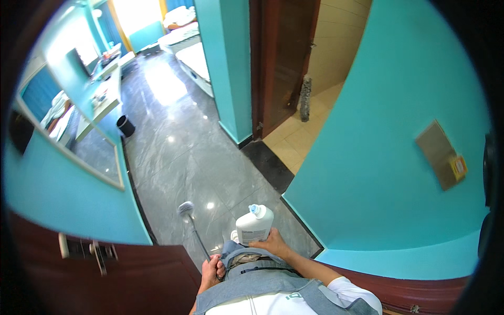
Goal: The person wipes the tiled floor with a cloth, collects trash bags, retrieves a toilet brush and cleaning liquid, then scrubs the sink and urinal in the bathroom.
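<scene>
our right hand (271,243) was clamped on a white bottle (254,224), upright just ahead of it. our left hand (212,270) was closed on a brush handle (199,239), its long axis running forward to the head (185,209).

Low in the frame, just right of centre, you hold a white plastic bottle (254,224) with a pale blue cap, upright with a slight tilt, your right hand (270,243) gripping its base. Left of it, your left hand (211,270) grips a thin dark-handled brush (192,227), its grey, possibly bristled head pointing up.
</scene>
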### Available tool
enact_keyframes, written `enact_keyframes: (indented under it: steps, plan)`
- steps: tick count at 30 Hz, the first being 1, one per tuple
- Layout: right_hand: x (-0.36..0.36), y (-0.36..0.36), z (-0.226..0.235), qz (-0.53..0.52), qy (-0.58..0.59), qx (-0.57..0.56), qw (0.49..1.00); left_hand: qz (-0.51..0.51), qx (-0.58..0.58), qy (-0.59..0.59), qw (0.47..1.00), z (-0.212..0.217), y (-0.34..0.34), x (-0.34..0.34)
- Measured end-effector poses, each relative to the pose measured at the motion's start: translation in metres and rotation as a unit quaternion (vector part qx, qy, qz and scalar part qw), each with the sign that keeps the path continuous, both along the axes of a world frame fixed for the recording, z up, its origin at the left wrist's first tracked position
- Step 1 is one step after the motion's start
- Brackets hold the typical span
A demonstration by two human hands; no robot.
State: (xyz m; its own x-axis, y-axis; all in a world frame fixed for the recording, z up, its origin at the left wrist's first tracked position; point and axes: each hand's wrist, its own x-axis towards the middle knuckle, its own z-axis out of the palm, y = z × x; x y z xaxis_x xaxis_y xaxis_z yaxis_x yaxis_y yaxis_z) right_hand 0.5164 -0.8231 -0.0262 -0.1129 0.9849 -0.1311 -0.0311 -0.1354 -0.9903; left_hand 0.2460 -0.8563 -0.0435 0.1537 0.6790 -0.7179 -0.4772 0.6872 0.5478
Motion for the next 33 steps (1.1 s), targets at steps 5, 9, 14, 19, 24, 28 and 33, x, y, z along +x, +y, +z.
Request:
enact_keyframes:
  steps: [5,9,14,19,24,28,33]
  plan:
    - [0.019,0.076,-0.003,-0.103,-0.123,0.040,0.986,-0.289,0.009,0.089,0.953,0.029,0.184,0.034]
    - [0.055,0.143,-0.001,-0.208,-0.091,0.086,0.970,-0.415,0.045,0.182,0.890,0.022,0.317,0.099]
    - [0.114,0.253,0.003,-0.290,-0.019,-0.057,0.955,-0.409,0.074,0.154,0.896,0.014,0.434,0.187]
    - [0.181,0.371,0.015,-0.355,-0.015,-0.014,0.935,-0.399,0.045,0.065,0.913,0.022,0.509,0.255]
    - [0.256,0.460,0.025,-0.423,-0.068,0.052,0.902,-0.412,0.031,0.057,0.909,0.021,0.594,0.316]
    - [0.320,0.499,0.023,-0.503,-0.235,0.097,0.826,-0.441,0.056,0.039,0.895,0.000,0.680,0.388]
    - [0.383,0.515,0.006,-0.593,-0.268,0.013,0.760,-0.520,0.097,0.020,0.848,0.005,0.784,0.515]
